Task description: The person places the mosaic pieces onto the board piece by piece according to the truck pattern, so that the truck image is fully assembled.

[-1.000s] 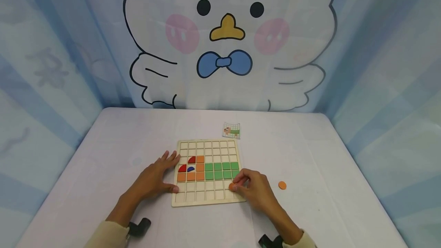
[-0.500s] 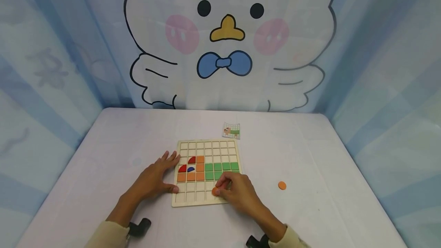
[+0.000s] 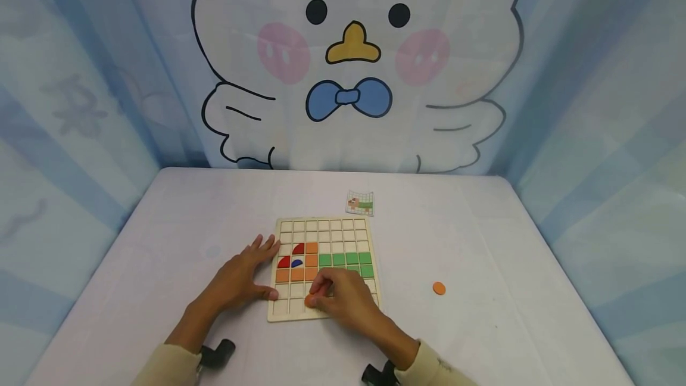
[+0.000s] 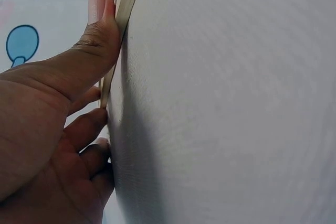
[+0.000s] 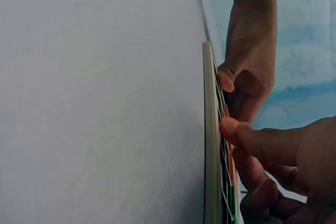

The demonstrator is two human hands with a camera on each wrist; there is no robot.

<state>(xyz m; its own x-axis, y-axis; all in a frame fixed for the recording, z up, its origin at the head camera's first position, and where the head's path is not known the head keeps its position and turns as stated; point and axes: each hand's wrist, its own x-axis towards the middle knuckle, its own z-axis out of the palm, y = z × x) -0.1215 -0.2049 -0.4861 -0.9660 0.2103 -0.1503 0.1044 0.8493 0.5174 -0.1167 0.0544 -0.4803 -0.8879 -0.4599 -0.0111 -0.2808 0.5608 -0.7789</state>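
Observation:
My right hand (image 3: 347,298) pinches a round orange disc (image 3: 309,301) between thumb and fingertips, over the lower rows of a wooden grid board (image 3: 281,313). In the right wrist view the disc (image 5: 229,128) is tilted up at the board's surface. My left hand (image 3: 236,280) rests along the left edge of the board, thumb and fingers spread apart. Orange square tiles (image 3: 297,274), green square tiles (image 3: 366,258), red curved pieces (image 3: 284,262) and a blue half-round piece (image 3: 297,263) lie in the grid cells. The right hand hides part of the lower green row.
A second orange disc (image 3: 439,288) lies on the white table (image 3: 482,237) to the right of the board. Behind the board is a small card (image 3: 359,202) with a gridded coloured picture. Curtains (image 3: 605,136) surround the table's back and sides.
My right hand has moved left and slightly nearer across the board with the orange disc, from the right-hand columns toward the third column. The left hand has stayed in place.

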